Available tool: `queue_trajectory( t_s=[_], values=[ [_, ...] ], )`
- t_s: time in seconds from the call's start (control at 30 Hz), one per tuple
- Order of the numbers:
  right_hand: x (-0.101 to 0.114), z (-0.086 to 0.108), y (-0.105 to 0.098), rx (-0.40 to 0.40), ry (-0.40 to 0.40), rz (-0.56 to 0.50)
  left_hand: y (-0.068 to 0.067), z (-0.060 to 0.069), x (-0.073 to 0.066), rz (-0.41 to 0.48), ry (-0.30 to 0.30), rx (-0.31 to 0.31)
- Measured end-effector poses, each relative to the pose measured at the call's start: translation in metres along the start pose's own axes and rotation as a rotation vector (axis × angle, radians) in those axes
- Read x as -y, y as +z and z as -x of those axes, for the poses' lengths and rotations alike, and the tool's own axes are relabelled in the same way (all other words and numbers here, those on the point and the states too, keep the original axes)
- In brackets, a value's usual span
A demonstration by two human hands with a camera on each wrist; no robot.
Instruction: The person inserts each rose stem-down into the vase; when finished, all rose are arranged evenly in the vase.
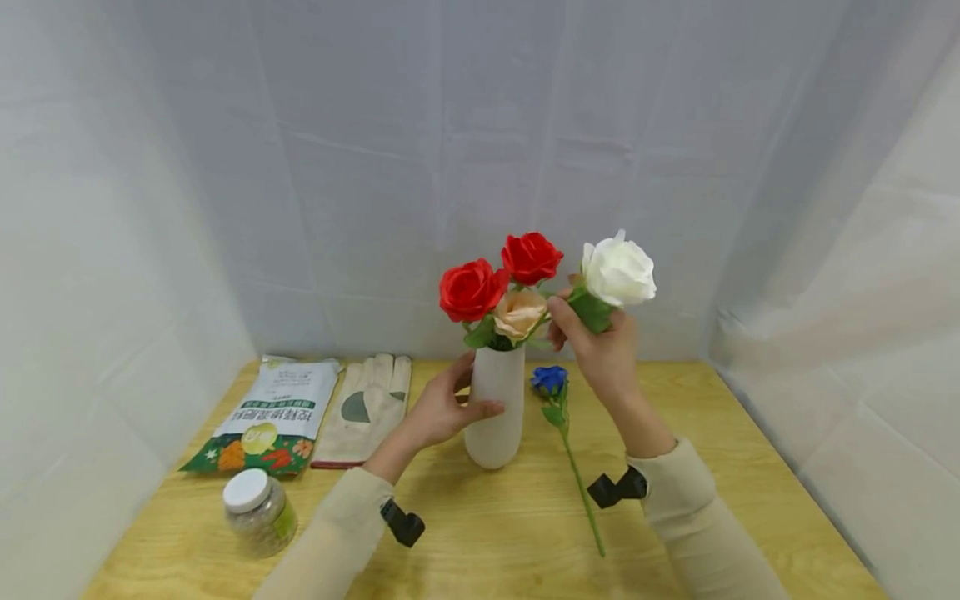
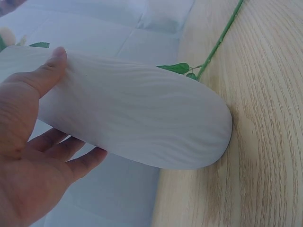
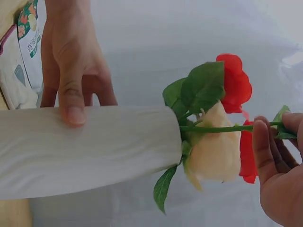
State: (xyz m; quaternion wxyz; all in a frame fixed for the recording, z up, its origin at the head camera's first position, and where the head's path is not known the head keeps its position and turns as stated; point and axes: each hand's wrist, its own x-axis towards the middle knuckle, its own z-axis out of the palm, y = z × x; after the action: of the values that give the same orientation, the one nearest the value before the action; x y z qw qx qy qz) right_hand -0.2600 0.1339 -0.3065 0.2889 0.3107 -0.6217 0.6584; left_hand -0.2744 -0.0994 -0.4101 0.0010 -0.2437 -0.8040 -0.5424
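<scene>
A white vase [image 1: 495,408] stands upright on the table, with two red roses [image 1: 473,290] and a peach rose [image 1: 521,314] in its mouth. My left hand [image 1: 444,406] holds the vase from the left, thumb across its front and fingers around the back, as the left wrist view shows. Above and right of the mouth, my right hand [image 1: 603,346] pinches the green stem [image 3: 218,128] of a white rose [image 1: 618,268]. In the right wrist view that stem runs into the vase mouth, past the peach rose. How deep it reaches is hidden.
A blue rose [image 1: 551,381] lies on the table right of the vase. To the left are a printed fertilizer bag [image 1: 270,417], a pair of pale work gloves [image 1: 365,408] and a white-lidded jar [image 1: 259,512]. White sheeting [image 1: 480,150] encloses the back and sides.
</scene>
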Motion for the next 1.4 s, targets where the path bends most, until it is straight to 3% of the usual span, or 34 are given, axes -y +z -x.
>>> queue_trajectory(
  t_s=[0.1,0.23,0.4,0.57,0.73,0.8,0.93,1.07,1.23,1.4],
  values=[
    [0.004,0.000,0.002,0.024,-0.077,-0.053,0.000,0.000,-0.001,-0.003,-0.002,0.002],
    [0.008,-0.002,0.007,0.069,-0.073,-0.044,0.000,0.000,-0.002,-0.019,-0.004,-0.002],
    [0.002,0.003,0.013,0.195,0.060,0.093,0.000,0.002,-0.002,-0.012,0.009,0.006],
    [-0.007,0.010,0.016,0.226,0.035,0.240,0.000,0.002,-0.002,-0.009,0.017,0.013],
    [-0.010,0.020,0.016,0.227,-0.019,0.480,0.000,0.002,-0.001,-0.004,0.009,-0.001],
    [-0.010,0.024,0.016,0.241,-0.020,0.507,0.000,0.001,-0.001,0.001,0.010,-0.003],
    [-0.011,0.025,0.019,0.238,0.023,0.424,0.001,0.001,-0.001,-0.010,0.013,-0.003],
    [-0.011,0.026,0.017,0.179,0.056,0.292,0.002,0.001,0.000,-0.013,0.022,-0.004],
    [-0.009,0.023,0.013,0.116,0.001,0.136,0.002,0.001,0.000,-0.018,0.031,-0.007],
    [-0.013,0.023,0.019,0.144,-0.074,0.208,0.003,0.000,0.000,-0.004,0.041,-0.011]
  ],
)
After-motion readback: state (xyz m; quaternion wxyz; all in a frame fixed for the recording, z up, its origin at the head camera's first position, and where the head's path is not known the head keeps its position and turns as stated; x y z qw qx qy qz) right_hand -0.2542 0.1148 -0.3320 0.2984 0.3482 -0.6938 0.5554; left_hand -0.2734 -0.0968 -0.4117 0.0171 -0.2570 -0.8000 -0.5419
